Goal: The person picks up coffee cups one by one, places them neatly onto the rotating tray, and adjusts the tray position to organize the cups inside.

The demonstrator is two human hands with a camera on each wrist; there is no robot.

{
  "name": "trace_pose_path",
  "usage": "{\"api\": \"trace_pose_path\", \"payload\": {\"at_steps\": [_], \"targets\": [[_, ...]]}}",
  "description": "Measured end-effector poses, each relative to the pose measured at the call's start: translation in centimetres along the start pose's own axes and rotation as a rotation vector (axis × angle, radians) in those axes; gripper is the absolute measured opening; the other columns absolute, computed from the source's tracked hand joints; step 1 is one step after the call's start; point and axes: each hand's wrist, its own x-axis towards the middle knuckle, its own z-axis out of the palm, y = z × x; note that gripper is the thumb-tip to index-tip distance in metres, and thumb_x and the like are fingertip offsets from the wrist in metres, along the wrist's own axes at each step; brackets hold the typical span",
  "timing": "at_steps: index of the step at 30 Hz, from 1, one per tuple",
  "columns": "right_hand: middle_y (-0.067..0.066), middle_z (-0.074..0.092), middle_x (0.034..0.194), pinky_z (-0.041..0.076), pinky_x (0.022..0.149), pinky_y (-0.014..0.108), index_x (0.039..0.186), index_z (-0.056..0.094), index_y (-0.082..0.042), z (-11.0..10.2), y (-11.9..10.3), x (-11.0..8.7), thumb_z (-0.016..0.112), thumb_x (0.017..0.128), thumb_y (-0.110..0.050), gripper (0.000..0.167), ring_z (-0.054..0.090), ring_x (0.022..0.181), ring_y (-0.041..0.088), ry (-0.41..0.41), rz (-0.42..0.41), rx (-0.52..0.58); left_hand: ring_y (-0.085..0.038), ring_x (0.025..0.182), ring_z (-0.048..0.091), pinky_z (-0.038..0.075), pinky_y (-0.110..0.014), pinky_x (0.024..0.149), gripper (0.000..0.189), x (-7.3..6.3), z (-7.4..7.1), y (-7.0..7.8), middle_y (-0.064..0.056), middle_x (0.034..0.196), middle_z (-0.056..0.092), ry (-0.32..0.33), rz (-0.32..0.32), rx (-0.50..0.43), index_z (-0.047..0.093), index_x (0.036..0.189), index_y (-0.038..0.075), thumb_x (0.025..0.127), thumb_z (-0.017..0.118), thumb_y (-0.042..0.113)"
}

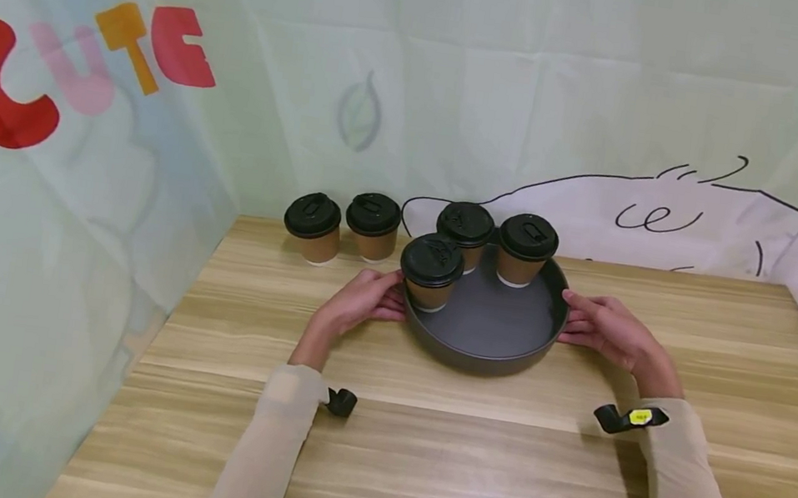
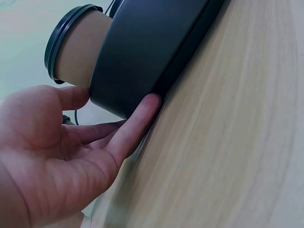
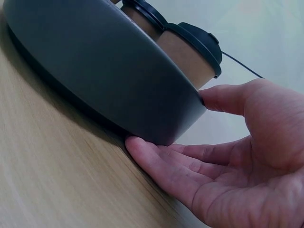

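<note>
A round, dark grey pan point(image 1: 503, 317) stands between my two hands at the back of the table. My left hand point(image 1: 359, 301) grips its left side, thumb at the rim and fingers under the lower edge of the wall point(image 2: 137, 52). On the opposite side my right hand point(image 1: 608, 331) holds it the same way, as the right wrist view shows against the pan wall point(image 3: 104, 71). Three brown paper cups with black lids are upright in the pan: a front-left cup point(image 1: 430, 274), a back cup point(image 1: 469, 237) and a right cup point(image 1: 522, 253).
Left of the pan, two more lidded cups stand on the wooden table point(image 1: 415, 470): an outer cup point(image 1: 318, 230) and an inner cup point(image 1: 375, 229). A printed curtain point(image 1: 422, 75) hangs close behind the table's back edge and along its left side.
</note>
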Motion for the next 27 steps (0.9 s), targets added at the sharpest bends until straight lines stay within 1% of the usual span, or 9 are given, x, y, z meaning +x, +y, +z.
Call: {"api": "trace_pose_path", "payload": {"at_steps": [7,11,16,20,23,25,27], "targets": [[0.01,0.071,0.097,0.062,0.089,0.036,0.134,0.039,0.018,0.1,0.0,-0.2,0.052,0.111,-0.031,0.056,0.073,0.087,0.017,-0.016,-0.017,-0.002,-0.021,0.084,0.07,0.063,-0.039,0.089,0.044,-0.1,-0.1,0.0,-0.02,0.098,0.067,-0.005,0.003,-0.021,0.053,0.13,-0.02,0.112,0.043,0.019],[0.01,0.071,0.098,0.062,0.09,0.036,0.135,0.038,0.018,0.1,-0.1,-0.3,0.052,0.111,-0.032,0.057,0.073,0.089,0.018,-0.03,-0.018,-0.013,-0.022,0.088,0.07,0.061,-0.04,0.092,0.045,-0.1,-0.3,0.1,-0.023,0.103,0.067,-0.006,0.011,-0.018,0.054,0.13,-0.02,0.112,0.042,0.02],[0.011,0.071,0.1,0.062,0.091,0.036,0.135,0.037,0.018,0.1,-0.1,-0.4,0.051,0.111,-0.032,0.057,0.073,0.09,0.018,-0.041,-0.019,-0.012,-0.028,0.099,0.068,0.057,-0.044,0.1,0.048,-0.7,-0.9,0.7,-0.03,0.117,0.064,0.024,0.02,0.011,0.049,0.133,-0.021,0.113,0.043,0.023],[0.01,0.071,0.099,0.062,0.09,0.036,0.133,0.038,0.017,0.1,0.0,-0.4,0.051,0.111,-0.031,0.055,0.073,0.089,0.018,-0.039,-0.021,-0.004,-0.036,0.111,0.066,0.053,-0.047,0.105,0.047,-1.3,-1.5,1.6,-0.031,0.123,0.062,0.063,0.036,0.058,0.05,0.134,-0.017,0.113,0.045,0.025],[0.01,0.071,0.098,0.062,0.089,0.035,0.133,0.038,0.016,0.1,0.0,-0.4,0.051,0.111,-0.031,0.054,0.073,0.089,0.018,-0.039,-0.022,-0.003,-0.04,0.116,0.064,0.054,-0.045,0.104,0.049,-2.0,-2.0,2.6,-0.031,0.125,0.062,0.078,0.083,0.103,0.052,0.135,-0.015,0.113,0.046,0.028],[0.009,0.071,0.098,0.062,0.089,0.034,0.134,0.037,0.016,0.1,0.0,-0.4,0.051,0.111,-0.031,0.054,0.072,0.089,0.018,-0.039,-0.02,-0.003,-0.039,0.116,0.065,0.056,-0.041,0.101,0.051,-2.5,-2.6,3.2,-0.031,0.125,0.062,0.089,0.137,0.124,0.052,0.136,-0.015,0.113,0.047,0.03],[0.009,0.071,0.098,0.062,0.088,0.034,0.134,0.037,0.016,0.1,0.0,-0.4,0.051,0.111,-0.032,0.054,0.072,0.089,0.017,-0.038,-0.019,-0.003,-0.036,0.111,0.068,0.059,-0.037,0.097,0.052,-3.1,-3.2,3.8,-0.034,0.126,0.062,0.104,0.214,0.132,0.053,0.136,-0.016,0.112,0.048,0.03]]}}
